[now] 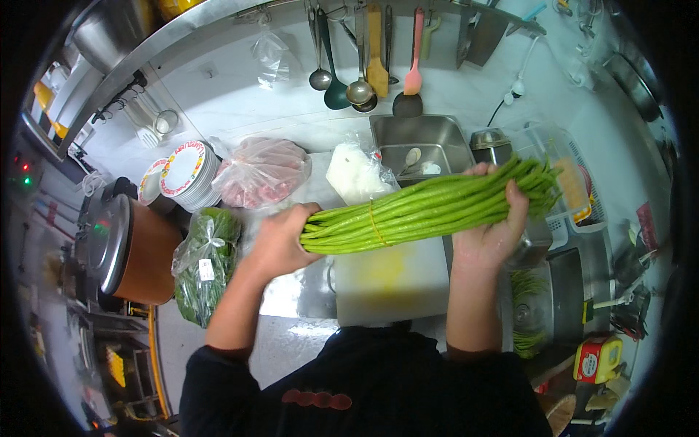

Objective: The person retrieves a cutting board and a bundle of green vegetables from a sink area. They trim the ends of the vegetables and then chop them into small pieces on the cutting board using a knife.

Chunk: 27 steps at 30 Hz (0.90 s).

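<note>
A long bundle of green yardlong beans (420, 213) is held in the air between both my hands. My left hand (284, 240) grips its even, narrow end. My right hand (491, 229) supports the looser, bushier end from below, with the thumb over the near side. Around the bundle, closer to the left end, runs a yellow rubber band (375, 223). Beneath the beans lies a white cutting board (390, 284) with a yellow stain, partly hidden by them.
Behind stand a bag of raw meat (265, 172), a bag of white food (357, 175) and a steel pan (423, 131) with spoons. At left are stacked plates (185, 169), bagged leafy greens (205, 273) and a large brown pot (147, 251). More beans (527, 344) lie in the right-hand sink (565, 289).
</note>
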Motion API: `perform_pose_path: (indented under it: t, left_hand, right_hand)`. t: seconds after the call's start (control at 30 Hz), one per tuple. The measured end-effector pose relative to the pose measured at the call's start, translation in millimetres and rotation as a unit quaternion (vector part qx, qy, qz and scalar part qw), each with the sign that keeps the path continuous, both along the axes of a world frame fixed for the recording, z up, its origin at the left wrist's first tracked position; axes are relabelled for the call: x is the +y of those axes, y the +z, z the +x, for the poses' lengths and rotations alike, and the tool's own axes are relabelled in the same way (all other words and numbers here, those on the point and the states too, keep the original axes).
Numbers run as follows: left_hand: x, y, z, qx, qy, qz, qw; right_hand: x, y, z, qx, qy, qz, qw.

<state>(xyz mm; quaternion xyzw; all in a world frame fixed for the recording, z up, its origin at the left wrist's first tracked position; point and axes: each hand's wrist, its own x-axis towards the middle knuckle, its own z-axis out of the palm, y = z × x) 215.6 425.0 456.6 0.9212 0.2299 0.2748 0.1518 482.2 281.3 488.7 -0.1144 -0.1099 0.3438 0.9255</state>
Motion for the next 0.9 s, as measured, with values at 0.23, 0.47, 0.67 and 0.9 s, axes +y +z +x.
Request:
perform_pose_path:
  t: [0.23,0.47,0.67,0.9]
  left_hand:
    - [30.7,34.2,-23.9,0.229,-0.067,0.2,0.95]
    - [52.2,-135.8,-51.6,0.325,-0.102,0.074,0.937]
    - [29.7,-229.3,-73.3,0.424,-0.074,-0.052,0.901]
    - [-14.9,-218.3,13.6,0.261,-0.07,-0.104,0.957]
  right_hand:
    - [-19.6,-106.5,-31.1,0.113,0.129,-0.038,0.984]
    - [-41.2,-312.4,-51.3,0.04,0.184,-0.319,0.929]
    - [-64.3,-358.5,-18.6,0.093,0.386,-0.479,0.783]
    - [-156.7,-383.5,44.2,-0.373,-0.02,-0.716,0.591]
